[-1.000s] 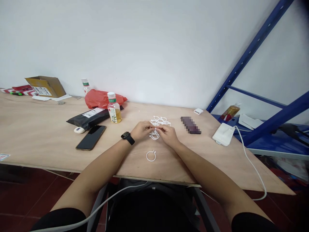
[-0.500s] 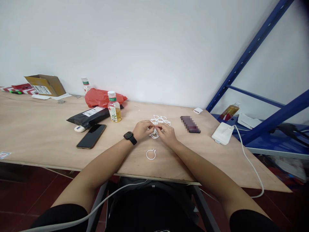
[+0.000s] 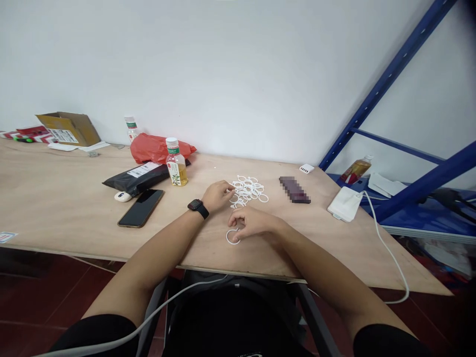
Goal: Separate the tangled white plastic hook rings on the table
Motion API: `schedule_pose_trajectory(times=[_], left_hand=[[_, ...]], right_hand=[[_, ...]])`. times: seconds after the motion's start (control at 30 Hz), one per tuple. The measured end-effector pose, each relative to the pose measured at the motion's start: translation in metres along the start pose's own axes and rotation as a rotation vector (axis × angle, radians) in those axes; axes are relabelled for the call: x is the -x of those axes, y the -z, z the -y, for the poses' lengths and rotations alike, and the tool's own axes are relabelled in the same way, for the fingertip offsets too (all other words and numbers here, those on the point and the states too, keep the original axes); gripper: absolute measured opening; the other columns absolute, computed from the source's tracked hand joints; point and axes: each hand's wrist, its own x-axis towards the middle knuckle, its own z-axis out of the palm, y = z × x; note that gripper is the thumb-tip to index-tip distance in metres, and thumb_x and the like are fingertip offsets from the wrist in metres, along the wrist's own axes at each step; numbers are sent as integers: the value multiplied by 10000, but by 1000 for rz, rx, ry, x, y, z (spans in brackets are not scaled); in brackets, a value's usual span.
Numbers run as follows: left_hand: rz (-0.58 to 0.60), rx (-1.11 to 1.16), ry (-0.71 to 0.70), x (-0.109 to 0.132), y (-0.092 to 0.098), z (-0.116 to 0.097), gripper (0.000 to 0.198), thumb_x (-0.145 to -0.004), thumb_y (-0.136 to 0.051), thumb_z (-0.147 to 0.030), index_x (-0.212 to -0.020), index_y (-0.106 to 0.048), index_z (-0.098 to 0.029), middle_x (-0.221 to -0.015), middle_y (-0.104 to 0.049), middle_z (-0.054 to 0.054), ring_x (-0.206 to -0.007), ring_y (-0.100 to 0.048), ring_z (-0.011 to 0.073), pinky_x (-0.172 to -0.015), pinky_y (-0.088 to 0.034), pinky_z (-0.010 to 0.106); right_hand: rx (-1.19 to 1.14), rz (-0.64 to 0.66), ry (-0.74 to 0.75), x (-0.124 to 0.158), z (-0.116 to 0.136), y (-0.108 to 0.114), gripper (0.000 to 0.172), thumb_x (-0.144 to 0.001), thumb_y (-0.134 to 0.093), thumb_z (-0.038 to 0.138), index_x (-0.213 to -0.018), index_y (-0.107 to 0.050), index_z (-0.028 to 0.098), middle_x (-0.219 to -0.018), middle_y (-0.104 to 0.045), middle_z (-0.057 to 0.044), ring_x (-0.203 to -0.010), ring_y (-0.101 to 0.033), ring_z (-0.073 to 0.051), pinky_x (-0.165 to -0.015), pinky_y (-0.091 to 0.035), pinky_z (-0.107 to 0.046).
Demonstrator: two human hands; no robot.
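Note:
A loose pile of white plastic rings point(image 3: 251, 187) with small clip-like tabs lies in the middle of the wooden table. My left hand point(image 3: 218, 195) rests at the pile's left edge, fingers loosely bent and apart, with nothing seen in them. Nearer to me, a single white ring point(image 3: 227, 238) lies flat on the wood. Over this ring is my right hand point(image 3: 253, 222), thumb and fingers spread, the thumb tip at the ring's right side. Whether the thumb touches it I cannot tell. A black watch is on my left wrist.
Left of my arms are a dark phone point(image 3: 141, 208), a black parcel bag point(image 3: 130, 182), a drink bottle point(image 3: 176, 166) and a red bag point(image 3: 150, 148). To the right lie a pixelated dark object point(image 3: 295, 190) and a white power bank point(image 3: 345, 204) with a cable. A blue rack point(image 3: 386, 74) stands beyond.
My hands have moved apart. The right one came down toward me to the single ring and opened; the left shifted slightly left. A ring now lies at the pile's right edge.

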Motion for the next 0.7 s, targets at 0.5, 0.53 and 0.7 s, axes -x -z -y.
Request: schedule_pose_trajectory(times=[0.5, 0.53, 0.7], left_hand=[[121, 187, -38, 3, 7, -17, 422, -905, -516, -484, -1173, -640, -182, -988, -708, 62, -759, -629, 144, -707, -472, 255], [134, 178, -46, 3, 7, -19, 493, -858, -580, -512, -1226, -610, -184, -1013, -704, 67, -747, -626, 144, -698, -473, 254], [171, 72, -134, 3, 7, -25, 371, -805, -650, -500, -996, -708, -186, -809, -695, 38, -702, -596, 141, -665, -442, 241]], right_hand=[[-203, -773, -238, -12, -32, 1, 161, -815, -603, 352, -778, -556, 202, -527, -499, 63, -475, -453, -103, -469, -343, -217], [-279, -810, -245, -14, -35, 1, 183, -800, -620, 370, -778, -546, 204, -517, -489, 67, -461, -447, -102, -452, -337, -215], [-555, -832, -210, -18, -39, -2, 317, -719, -710, 467, -741, -554, 192, -582, -584, 24, -490, -519, -111, -448, -402, -221]])
